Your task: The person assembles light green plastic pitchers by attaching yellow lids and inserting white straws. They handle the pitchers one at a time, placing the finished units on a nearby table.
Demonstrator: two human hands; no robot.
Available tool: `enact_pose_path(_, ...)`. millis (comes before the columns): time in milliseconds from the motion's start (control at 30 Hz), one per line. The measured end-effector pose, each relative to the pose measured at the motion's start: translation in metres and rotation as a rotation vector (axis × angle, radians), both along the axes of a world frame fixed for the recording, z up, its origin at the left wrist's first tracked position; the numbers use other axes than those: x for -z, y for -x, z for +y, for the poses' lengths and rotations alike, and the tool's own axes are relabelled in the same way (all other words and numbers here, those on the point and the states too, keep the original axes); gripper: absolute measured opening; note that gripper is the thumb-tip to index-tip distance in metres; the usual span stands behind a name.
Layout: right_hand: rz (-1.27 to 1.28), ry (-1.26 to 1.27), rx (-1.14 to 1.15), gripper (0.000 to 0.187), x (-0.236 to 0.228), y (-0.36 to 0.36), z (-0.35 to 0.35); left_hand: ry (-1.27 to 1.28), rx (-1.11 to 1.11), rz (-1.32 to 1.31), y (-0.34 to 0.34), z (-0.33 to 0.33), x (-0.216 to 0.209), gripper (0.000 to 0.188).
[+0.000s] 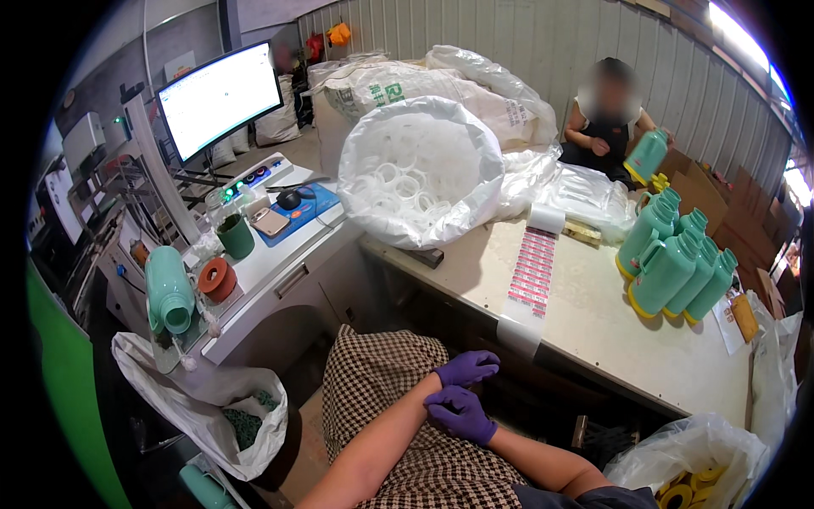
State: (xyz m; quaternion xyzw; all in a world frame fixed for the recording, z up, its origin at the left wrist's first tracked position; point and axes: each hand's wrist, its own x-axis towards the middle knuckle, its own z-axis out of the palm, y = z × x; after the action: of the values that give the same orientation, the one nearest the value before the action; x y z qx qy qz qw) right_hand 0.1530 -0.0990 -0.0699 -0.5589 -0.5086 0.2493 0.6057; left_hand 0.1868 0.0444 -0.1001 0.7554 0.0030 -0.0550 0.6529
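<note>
Both my hands wear purple gloves and are held over my lap, in front of the table's edge. My left hand (468, 369) points to the right, its fingers loosely bent and apart, with nothing visible in them. Just nearer to me, my right hand (462, 414) has its fingers curled against my left wrist, where the glove ends. A brown-and-black checked cloth (381, 373) covers my lap. On the table beyond, nearest to the hands, a strip of red-and-white labels (532, 271) unrolls over the front edge.
A white sack of clear plastic rings (415, 182) stands at the table's back left. Several green vacuum flasks (670, 263) stand right. A co-worker (606, 127) holds another flask. Left are a monitor (220, 97), a lying flask (170, 288) and a sack (263, 382); yellow parts (691, 488) fill a bag lower right.
</note>
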Motion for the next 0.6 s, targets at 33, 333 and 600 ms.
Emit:
enact_pose_path(33, -0.003, 0.003, 0.004, 0.014, 0.0, 0.0, 0.0, 0.014, -0.01, 0.0, 0.0, -0.001, -0.001, 0.037)
enact_pose_path(333, -0.037, -0.023, 0.007, 0.015, 0.0, -0.001, 0.0, 0.001, -0.023, -0.015, 0.0, 0.0, 0.005, 0.038)
enact_pose_path(600, 0.088, 0.028, -0.043, 0.014, 0.0, 0.001, 0.0, 0.015, -0.009, -0.003, 0.002, 0.001, 0.002, 0.039)
